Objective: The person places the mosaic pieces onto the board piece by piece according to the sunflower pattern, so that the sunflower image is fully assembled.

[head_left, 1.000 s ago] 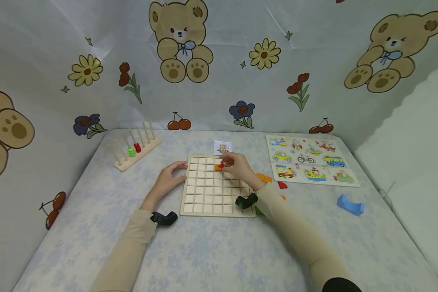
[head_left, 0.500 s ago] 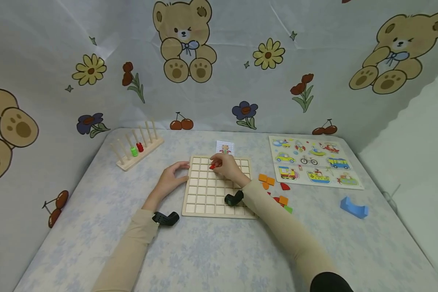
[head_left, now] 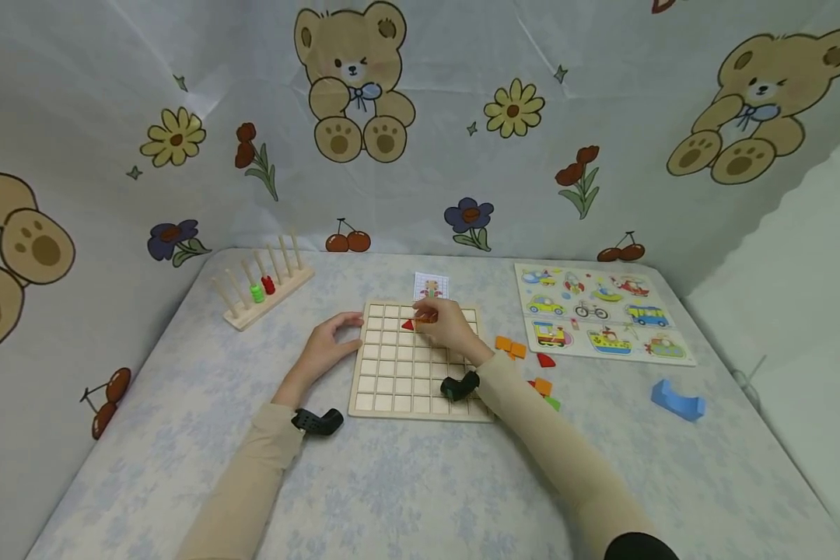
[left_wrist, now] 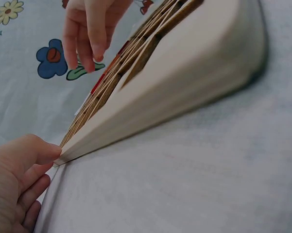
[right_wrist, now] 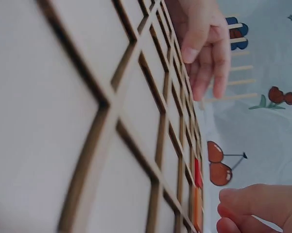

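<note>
A wooden grid board (head_left: 420,418) lies flat on the table. In one of its upper rows sits a red wedge-shaped piece (head_left: 408,324), with an orange piece (right_wrist: 197,208) in the cell to its right. My right hand (head_left: 449,327) hovers over these cells, fingers lowered beside the orange piece and partly hiding it from the head view. Nothing shows between the right fingers; contact with the piece is unclear. At the board's left edge, my left hand (head_left: 325,346) rests its thumb and forefinger against the rim, its other fingers loose.
Right of the board lie orange pieces (head_left: 511,348), a red piece (head_left: 546,360) and a green one (head_left: 552,403). A small pattern card (head_left: 430,286) sits behind it. Around them are a peg rack (head_left: 273,298), a vehicle puzzle board (head_left: 605,315) and a blue curved block (head_left: 677,400).
The right hand has moved left with the red piece, let it go into the cell beside the orange piece, and shifted slightly back right. The left hand stays at the board's edge.
</note>
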`<move>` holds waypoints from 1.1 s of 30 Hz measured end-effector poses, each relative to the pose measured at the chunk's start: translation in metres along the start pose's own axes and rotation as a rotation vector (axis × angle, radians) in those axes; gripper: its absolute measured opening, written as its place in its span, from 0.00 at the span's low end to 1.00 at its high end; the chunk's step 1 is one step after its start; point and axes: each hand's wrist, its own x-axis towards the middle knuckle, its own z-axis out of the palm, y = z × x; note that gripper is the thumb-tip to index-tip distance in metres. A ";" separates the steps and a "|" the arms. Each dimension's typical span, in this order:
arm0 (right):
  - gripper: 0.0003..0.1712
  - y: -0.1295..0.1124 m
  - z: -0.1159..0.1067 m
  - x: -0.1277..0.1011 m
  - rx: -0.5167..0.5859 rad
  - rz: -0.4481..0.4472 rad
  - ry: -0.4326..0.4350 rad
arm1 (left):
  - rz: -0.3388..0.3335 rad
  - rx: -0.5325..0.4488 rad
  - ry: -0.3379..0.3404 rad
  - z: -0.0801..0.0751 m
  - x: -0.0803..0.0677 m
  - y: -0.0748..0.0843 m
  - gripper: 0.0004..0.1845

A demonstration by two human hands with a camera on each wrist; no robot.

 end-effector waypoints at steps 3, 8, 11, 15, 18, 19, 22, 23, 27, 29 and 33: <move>0.20 0.005 -0.015 -0.013 0.007 -0.007 0.039 | -0.004 -0.004 -0.004 0.000 0.000 0.002 0.26; 0.19 0.020 -0.046 -0.039 -0.010 -0.007 0.106 | -0.002 0.003 -0.001 0.000 0.000 0.004 0.26; 0.20 0.031 -0.062 -0.056 -0.048 0.032 0.132 | 0.003 0.011 0.000 -0.001 0.001 0.004 0.26; 0.21 0.043 -0.078 -0.078 -0.094 0.117 0.148 | 0.006 0.005 -0.004 -0.002 0.000 0.003 0.27; 0.22 0.051 -0.083 -0.089 -0.115 0.180 0.132 | 0.013 0.003 -0.003 -0.002 -0.002 0.001 0.27; 0.22 0.055 -0.084 -0.091 -0.122 0.189 0.126 | 0.016 0.004 -0.002 -0.002 -0.003 0.002 0.27; 0.22 0.059 -0.083 -0.095 -0.127 0.212 0.105 | 0.014 0.007 0.002 -0.002 -0.006 0.001 0.27; 0.22 0.059 -0.082 -0.095 -0.132 0.217 0.103 | 0.007 0.007 0.001 -0.002 -0.007 0.001 0.27; 0.22 0.057 -0.081 -0.093 -0.157 0.221 0.107 | -0.002 -0.002 -0.002 -0.001 -0.006 0.001 0.27; 0.22 0.056 -0.080 -0.091 -0.165 0.203 0.112 | 0.006 -0.008 0.000 0.000 -0.005 0.001 0.27; 0.23 0.056 -0.078 -0.085 -0.168 0.174 0.112 | 0.018 -0.015 0.000 0.000 -0.005 0.000 0.27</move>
